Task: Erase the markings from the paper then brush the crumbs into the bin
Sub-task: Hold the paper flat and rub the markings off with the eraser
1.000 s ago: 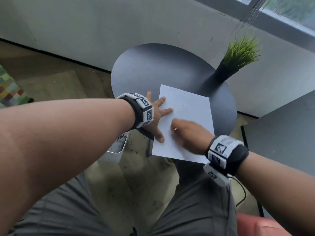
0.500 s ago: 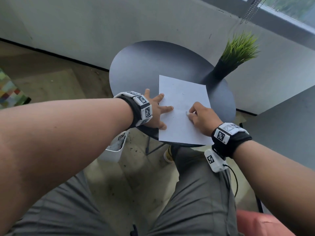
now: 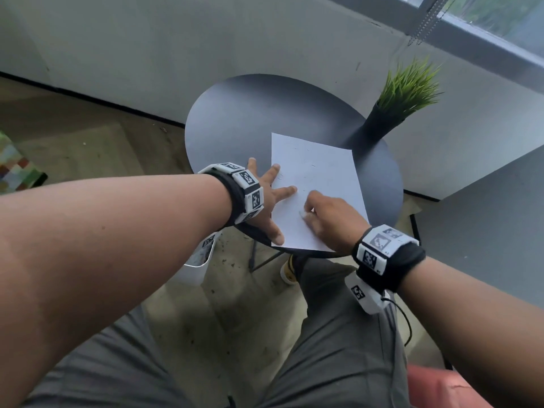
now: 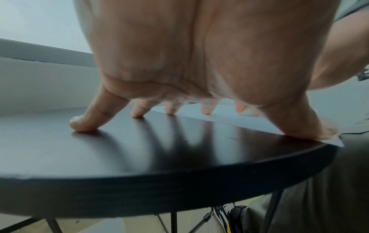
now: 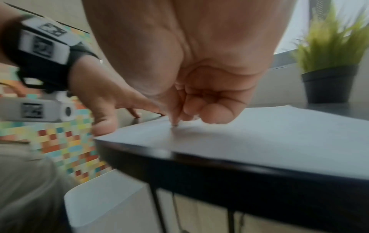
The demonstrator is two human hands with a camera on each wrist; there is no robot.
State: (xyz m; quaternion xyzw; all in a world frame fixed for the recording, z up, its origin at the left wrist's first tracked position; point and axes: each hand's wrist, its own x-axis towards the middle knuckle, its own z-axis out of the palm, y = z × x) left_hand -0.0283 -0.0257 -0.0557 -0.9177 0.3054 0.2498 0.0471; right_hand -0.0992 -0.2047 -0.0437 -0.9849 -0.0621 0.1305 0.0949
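The paper (image 3: 316, 189) is laid on the round counter (image 3: 235, 122), pinned at its left edge by the spread fingers of the left hand (image 3: 269, 201). A small eraser (image 5: 175, 122), seemingly, is pinched by the curled right hand (image 3: 329, 219) and pressed against the sheet. A white bin (image 3: 195, 265) stands below the counter.

One sheet of white paper (image 3: 316, 184) lies on one round black table (image 3: 235, 125), and one potted green plant (image 3: 403, 95) stands on that table. Two hands are at the sheet, the left hand (image 3: 269, 201) and the right hand (image 3: 332, 219), each with one tagged wristband. One white bin (image 3: 195, 265) stands on the floor below the table edge.
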